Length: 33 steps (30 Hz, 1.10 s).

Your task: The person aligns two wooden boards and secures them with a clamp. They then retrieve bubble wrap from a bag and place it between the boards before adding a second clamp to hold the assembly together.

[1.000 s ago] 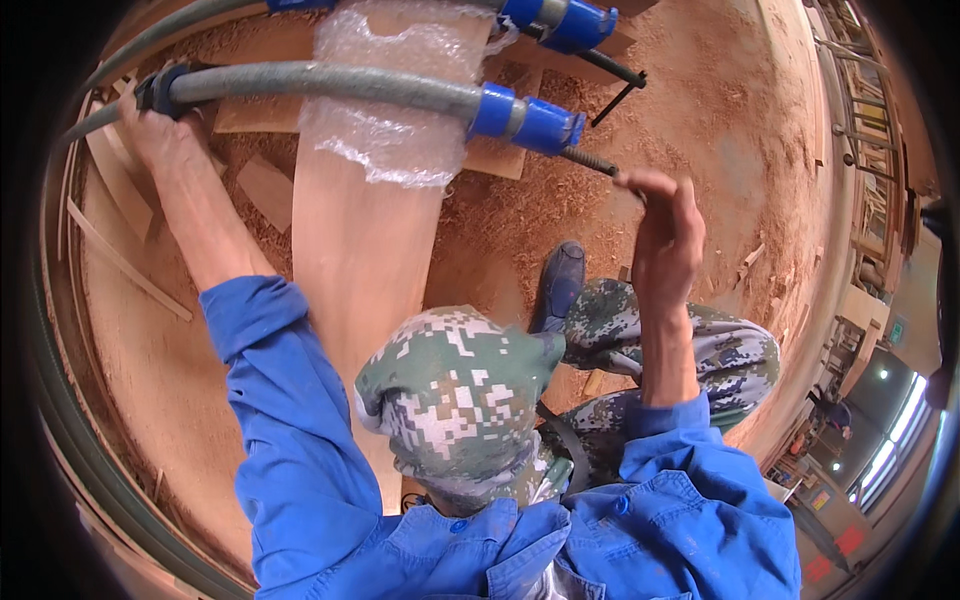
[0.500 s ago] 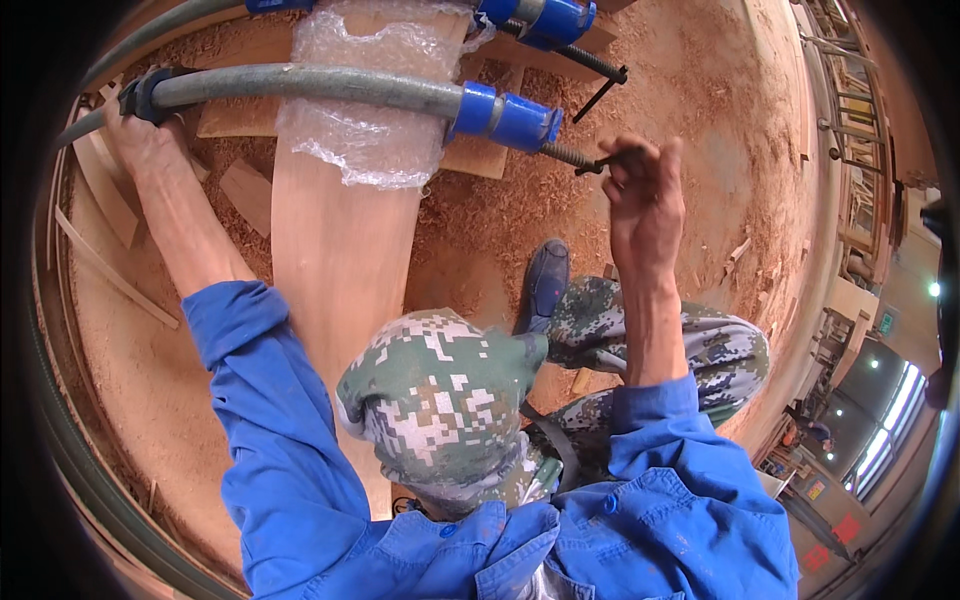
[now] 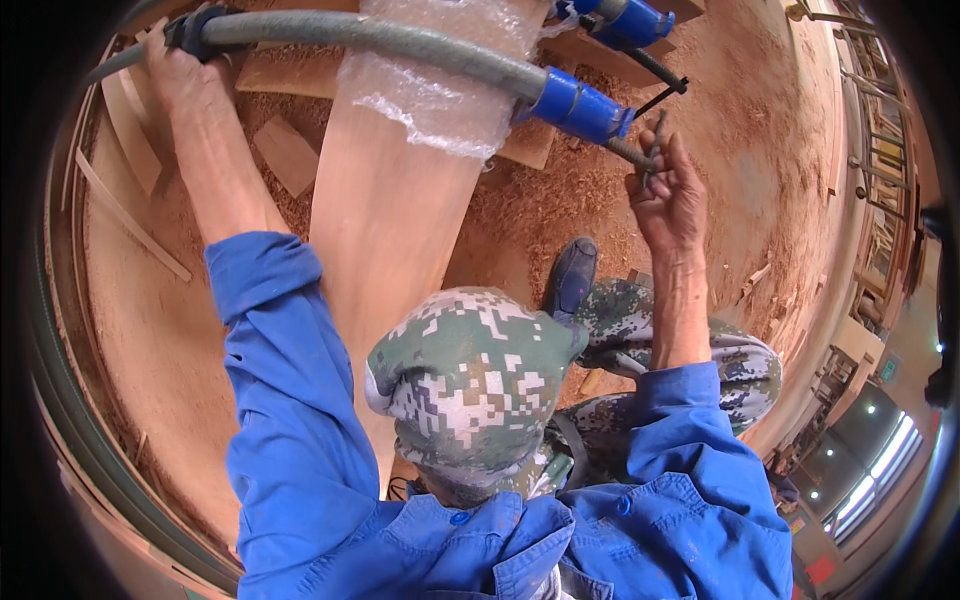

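Observation:
A long grey clamp bar [image 3: 400, 45] lies across a pale wooden plank [image 3: 390, 220], over a patch of clear bubble wrap [image 3: 430, 90]. My left hand [image 3: 185, 80] grips the bar close to its black end at the upper left. The bar ends on the right in a blue screw head [image 3: 580, 105] with a thin metal handle rod [image 3: 655, 150]. My right hand [image 3: 672, 195] is closed around that rod just below the blue head. Blue sleeves cover both forearms, and a camouflage cap [image 3: 470, 385] sits between them.
A second blue clamp [image 3: 630, 20] lies at the top edge. Sawdust [image 3: 560, 200] and wood offcuts [image 3: 285, 150] cover the floor. A dark shoe [image 3: 570, 275] and camouflage trousers [image 3: 700, 350] are below the right hand. Wooden racks [image 3: 880, 230] line the right side.
My right hand has risen from below the blue screw head and now closes on its handle rod. My left hand stays on the bar's end.

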Available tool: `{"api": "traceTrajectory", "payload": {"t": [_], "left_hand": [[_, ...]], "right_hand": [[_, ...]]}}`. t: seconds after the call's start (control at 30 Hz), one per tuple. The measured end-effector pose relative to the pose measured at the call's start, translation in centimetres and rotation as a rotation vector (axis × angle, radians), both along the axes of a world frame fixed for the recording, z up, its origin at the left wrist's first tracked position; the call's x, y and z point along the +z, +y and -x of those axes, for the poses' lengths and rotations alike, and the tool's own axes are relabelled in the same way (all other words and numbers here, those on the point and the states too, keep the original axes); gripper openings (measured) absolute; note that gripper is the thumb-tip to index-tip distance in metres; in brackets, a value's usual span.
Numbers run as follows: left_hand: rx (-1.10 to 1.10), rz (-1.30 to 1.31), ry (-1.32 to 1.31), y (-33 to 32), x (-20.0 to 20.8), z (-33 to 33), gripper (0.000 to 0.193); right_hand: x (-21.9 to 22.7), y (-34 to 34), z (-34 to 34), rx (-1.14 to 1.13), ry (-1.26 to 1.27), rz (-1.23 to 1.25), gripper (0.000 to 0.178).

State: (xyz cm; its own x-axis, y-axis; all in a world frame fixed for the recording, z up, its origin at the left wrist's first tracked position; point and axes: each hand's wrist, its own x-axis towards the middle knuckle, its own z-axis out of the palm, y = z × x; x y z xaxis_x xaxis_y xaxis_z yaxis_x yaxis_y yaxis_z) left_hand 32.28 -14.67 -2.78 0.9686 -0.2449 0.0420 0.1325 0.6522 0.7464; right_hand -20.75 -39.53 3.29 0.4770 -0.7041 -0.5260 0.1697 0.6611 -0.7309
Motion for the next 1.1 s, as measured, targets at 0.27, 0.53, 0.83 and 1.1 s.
{"api": "traceTrajectory", "payload": {"t": [0.27,0.53,0.83,1.1], "left_hand": [[-0.008,0.043,0.011,-0.6,0.3,1.4,0.025],[0.134,0.032,-0.021,-0.8,2.7,4.5,0.029],[0.204,0.117,0.098,-1.1,3.0,6.8,0.03],[0.229,0.218,0.161,-1.8,5.0,7.5,0.029]], "right_hand": [[1.0,-1.0,1.8,0.226,-0.171,0.039,0.043],[5.3,2.5,-1.2,0.212,0.843,1.117,0.042],[7.0,4.6,-8.3,0.799,0.553,1.073,0.044],[7.4,3.5,-9.4,0.738,0.5,1.154,0.029]]}}
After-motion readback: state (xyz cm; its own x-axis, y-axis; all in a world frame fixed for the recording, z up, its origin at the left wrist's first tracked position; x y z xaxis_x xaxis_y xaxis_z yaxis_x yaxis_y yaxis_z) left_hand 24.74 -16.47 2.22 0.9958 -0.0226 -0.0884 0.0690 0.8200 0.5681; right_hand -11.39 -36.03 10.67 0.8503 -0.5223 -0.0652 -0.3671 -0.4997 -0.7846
